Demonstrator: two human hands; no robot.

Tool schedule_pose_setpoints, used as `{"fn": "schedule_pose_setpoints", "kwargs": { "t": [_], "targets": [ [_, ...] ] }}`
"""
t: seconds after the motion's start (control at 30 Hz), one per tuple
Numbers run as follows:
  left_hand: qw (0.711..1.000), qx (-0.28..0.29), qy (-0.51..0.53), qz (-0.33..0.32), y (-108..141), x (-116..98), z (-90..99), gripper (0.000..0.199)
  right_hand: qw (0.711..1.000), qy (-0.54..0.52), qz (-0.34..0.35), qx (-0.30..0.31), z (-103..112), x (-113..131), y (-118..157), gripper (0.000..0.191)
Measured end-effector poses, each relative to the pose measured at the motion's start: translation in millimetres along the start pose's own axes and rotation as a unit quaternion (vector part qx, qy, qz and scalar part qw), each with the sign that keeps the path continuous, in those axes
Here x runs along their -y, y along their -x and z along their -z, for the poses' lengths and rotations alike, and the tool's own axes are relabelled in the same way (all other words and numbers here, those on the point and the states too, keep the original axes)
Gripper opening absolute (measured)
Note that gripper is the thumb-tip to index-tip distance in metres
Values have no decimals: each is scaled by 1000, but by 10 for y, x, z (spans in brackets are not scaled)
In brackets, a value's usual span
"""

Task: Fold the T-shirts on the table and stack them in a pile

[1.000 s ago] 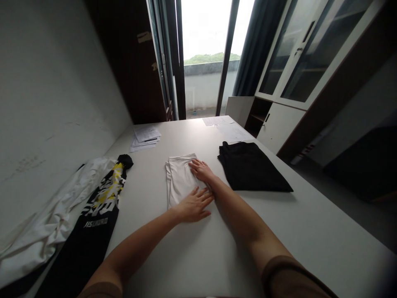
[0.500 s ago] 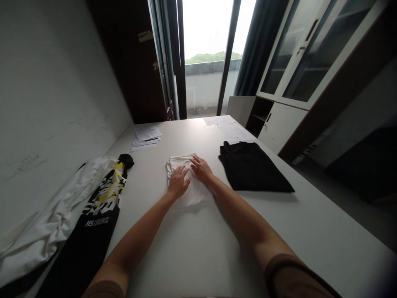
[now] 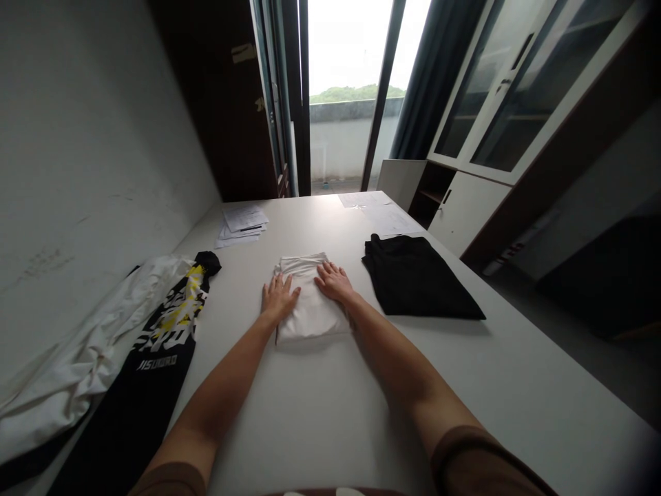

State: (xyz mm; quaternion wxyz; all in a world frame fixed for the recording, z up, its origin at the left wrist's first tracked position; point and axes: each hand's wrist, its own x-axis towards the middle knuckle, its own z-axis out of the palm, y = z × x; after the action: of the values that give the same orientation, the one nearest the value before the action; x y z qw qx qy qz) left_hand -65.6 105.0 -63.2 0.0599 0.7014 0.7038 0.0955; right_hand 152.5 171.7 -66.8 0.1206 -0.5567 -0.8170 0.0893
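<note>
While the left hand (image 3: 279, 299) and right hand (image 3: 334, 281), grip loose, rest spread on one folded white garment (image 3: 315, 318) on the tabletop (image 3: 310, 413), one black garment (image 3: 419, 277) lies to its right.

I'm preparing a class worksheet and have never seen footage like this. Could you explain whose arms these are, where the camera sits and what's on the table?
There is no machine here: the arms belong to a person working bare-handed. Every picture comes from one camera worn on that person's head, looking forward and down. On the white table lies a folded white cloth. The left hand rests at its left edge and the right hand on its right side; both look open, gripping nothing. Further right is a folded black cloth. At the left lie a rumpled white garment and a printed black garment. Papers lie towards the far end.
</note>
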Motion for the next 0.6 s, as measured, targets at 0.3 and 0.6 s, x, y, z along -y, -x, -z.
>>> {"fn": "schedule_pose_setpoints", "kwargs": {
  "t": [0.3, 0.6],
  "targets": [
    [996, -47, -5, -79, 54, -26, 10, 66, 992, -13, 123, -8, -6, 118, 51, 56],
    [999, -39, -19, 24, 28, 58, 16, 67, 996, 15, 0, -88, 134, 163, 112, 42]
  ]
}}
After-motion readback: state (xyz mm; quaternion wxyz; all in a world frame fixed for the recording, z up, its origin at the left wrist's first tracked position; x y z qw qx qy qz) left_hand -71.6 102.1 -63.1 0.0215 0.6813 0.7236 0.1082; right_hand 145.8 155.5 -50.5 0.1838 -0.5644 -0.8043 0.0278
